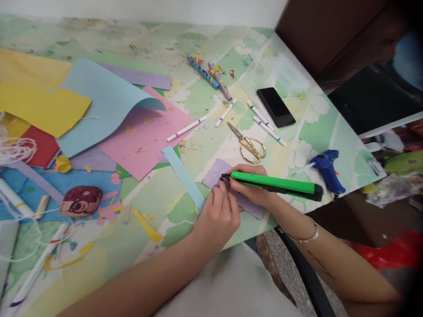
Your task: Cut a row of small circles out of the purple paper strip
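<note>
My right hand (pixel 253 187) is closed around a green utility knife (pixel 280 185), its tip down on a small lilac paper piece (pixel 216 171) near the table's front edge. My left hand (pixel 218 213) has its fingers curled, and the fingertips press on the lilac paper right beside the knife tip. A light blue paper strip (pixel 183 176) lies just left of both hands. A bracelet (pixel 309 237) shows on my right wrist.
Gold-handled scissors (pixel 249 145) lie just beyond the hands, with several markers (pixel 187 128), a black phone (pixel 276 107) and a blue glue gun (pixel 325 167) around. Coloured paper sheets (pixel 109 101) and scraps cover the left side. The table edge (pixel 363 185) runs along the right.
</note>
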A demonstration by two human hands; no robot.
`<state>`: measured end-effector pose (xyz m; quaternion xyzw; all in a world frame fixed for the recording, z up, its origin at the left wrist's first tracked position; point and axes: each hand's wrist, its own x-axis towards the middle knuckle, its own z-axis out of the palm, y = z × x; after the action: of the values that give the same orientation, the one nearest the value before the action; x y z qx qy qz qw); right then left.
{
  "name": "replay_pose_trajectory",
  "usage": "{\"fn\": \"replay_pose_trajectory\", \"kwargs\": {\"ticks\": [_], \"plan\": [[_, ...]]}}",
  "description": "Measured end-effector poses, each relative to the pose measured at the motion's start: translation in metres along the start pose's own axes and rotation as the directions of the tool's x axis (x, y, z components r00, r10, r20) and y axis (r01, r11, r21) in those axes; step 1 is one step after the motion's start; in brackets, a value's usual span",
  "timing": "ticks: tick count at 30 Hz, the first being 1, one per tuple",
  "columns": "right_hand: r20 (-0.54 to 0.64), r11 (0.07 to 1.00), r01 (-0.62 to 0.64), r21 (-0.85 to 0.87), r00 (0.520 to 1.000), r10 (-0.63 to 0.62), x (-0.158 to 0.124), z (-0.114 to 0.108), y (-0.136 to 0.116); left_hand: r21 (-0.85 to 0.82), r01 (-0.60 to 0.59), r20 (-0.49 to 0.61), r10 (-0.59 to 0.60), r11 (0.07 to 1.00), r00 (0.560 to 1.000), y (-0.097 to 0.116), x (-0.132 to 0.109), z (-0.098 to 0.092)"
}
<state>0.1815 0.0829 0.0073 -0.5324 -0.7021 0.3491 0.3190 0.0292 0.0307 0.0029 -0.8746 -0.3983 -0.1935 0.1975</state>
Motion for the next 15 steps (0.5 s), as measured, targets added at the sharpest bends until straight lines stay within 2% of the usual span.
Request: {"fn": "replay_pose_trajectory", "kwargs": {"ticks": [15], "plan": [[-0.024, 0.999, -0.001, -0.032, 1.000, 0.000, 0.0003, 0.0017, -0.0033, 0.000, -0.035, -0.045, 0.035, 0.999, 0.998, -0.0009, -0.0014, 0.0007]]}}
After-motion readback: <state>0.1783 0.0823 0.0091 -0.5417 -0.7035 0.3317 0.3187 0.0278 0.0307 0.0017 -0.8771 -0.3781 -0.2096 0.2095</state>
